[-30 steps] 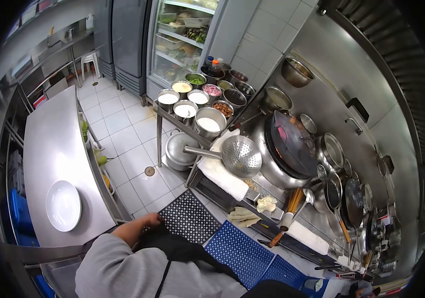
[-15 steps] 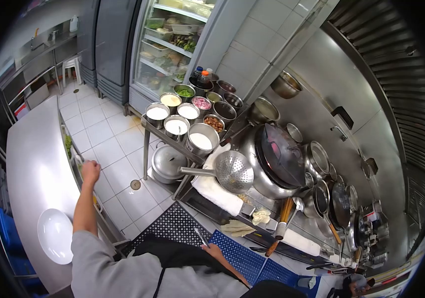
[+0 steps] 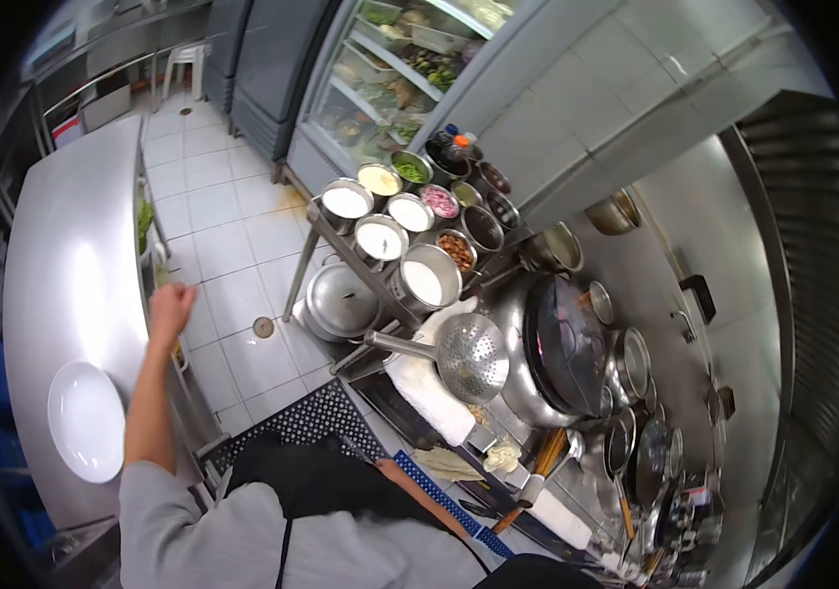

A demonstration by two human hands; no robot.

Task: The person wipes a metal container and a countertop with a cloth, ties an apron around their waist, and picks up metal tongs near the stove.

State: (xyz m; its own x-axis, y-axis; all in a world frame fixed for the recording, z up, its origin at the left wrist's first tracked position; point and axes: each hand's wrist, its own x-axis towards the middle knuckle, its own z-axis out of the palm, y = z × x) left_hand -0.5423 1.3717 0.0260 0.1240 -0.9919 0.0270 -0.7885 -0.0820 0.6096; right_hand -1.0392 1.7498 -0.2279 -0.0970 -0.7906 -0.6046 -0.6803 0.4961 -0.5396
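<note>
My left hand (image 3: 172, 312) is closed, held over the row of small containers along the counter's inner edge. What its fingers hold, if anything, is hidden. Green leaves (image 3: 145, 221) lie in a container just beyond it. Low in front of my black apron (image 3: 312, 486), my right hand (image 3: 395, 473) is closed around metal tongs (image 3: 356, 449), blurred and partly hidden against the dark mat. A white oval plate (image 3: 86, 422) rests on the steel counter (image 3: 71, 265), left of my left forearm.
Metal pots of white powder, chopped greens and other ingredients crowd a steel stand (image 3: 366, 270). A perforated strainer (image 3: 471, 358) lies by a large wok (image 3: 567, 344). A lidded pot (image 3: 341, 299) sits under the stand. A rubber mat (image 3: 292, 427) covers part of the tiled floor.
My view has turned, so the stand and stove sit further right and the plate further left. My left hand stays by the counter edge. The tongs in my right hand now show less.
</note>
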